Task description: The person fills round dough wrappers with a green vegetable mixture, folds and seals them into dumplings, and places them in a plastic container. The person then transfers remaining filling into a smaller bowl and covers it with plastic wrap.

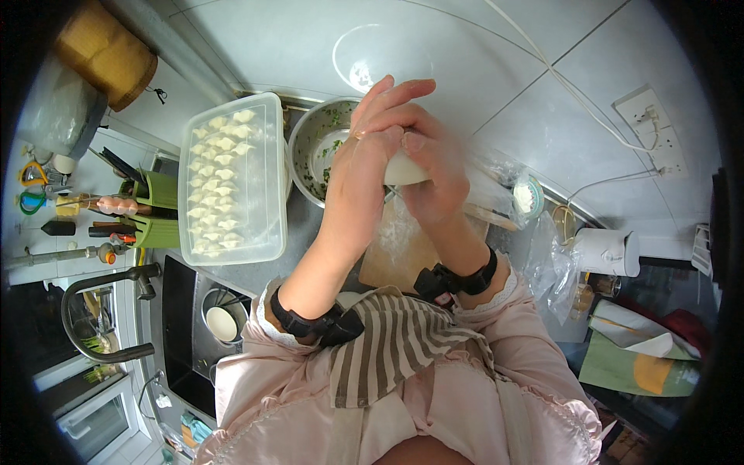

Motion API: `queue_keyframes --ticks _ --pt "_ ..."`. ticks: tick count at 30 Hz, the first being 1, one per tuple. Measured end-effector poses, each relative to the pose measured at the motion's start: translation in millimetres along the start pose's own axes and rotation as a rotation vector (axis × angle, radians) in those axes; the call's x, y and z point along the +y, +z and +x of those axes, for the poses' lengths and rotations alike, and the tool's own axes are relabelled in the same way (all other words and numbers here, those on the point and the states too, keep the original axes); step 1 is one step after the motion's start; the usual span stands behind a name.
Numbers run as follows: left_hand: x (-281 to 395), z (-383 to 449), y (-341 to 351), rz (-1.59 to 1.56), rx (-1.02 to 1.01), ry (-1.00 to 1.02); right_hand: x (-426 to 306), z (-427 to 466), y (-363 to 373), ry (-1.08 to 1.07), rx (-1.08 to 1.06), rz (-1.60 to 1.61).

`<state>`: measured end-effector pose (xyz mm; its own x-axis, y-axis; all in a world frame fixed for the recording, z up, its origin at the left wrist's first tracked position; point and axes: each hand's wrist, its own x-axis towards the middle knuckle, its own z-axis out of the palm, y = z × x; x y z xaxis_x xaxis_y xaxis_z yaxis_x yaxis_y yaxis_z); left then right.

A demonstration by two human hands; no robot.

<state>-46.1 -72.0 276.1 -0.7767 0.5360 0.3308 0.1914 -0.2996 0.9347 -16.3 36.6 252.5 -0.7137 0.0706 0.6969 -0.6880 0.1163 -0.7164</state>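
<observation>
Raised together over the counter, my left hand (369, 157) and my right hand (436, 157) press around a smooth white ball of dough (404, 168). The fingers overlap on top and hide part of it. Below and behind my hands lies a floured wooden board (386, 250). A steel bowl (297, 148) with bits of chopped greens on its inside stands behind my left hand. Further left, a clear plastic box (279, 232) holds rows of small filled dumplings (224, 174).
A dark sink (180, 331) with a curved tap (70, 314) is at the lower left, near green knife holders (157, 232). On the right are a small patterned bowl of white powder (528, 196), plastic bags (549, 261) and a white canister (604, 251). The tiled wall (465, 70) rises behind.
</observation>
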Motion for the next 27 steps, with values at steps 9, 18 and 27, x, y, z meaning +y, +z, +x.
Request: queue_keyframes --ticks 9,18,27 --pt "2 -11 12 -0.054 -0.002 -0.15 -6 -12 -2 -0.086 0.107 -0.222" --pt "-13 -14 17 0.029 -0.101 0.149 -27 -18 -9 0.225 0.099 -0.176" --pt "-19 -21 26 -0.112 -0.054 0.006 -24 -30 -7 0.221 0.175 -0.124"
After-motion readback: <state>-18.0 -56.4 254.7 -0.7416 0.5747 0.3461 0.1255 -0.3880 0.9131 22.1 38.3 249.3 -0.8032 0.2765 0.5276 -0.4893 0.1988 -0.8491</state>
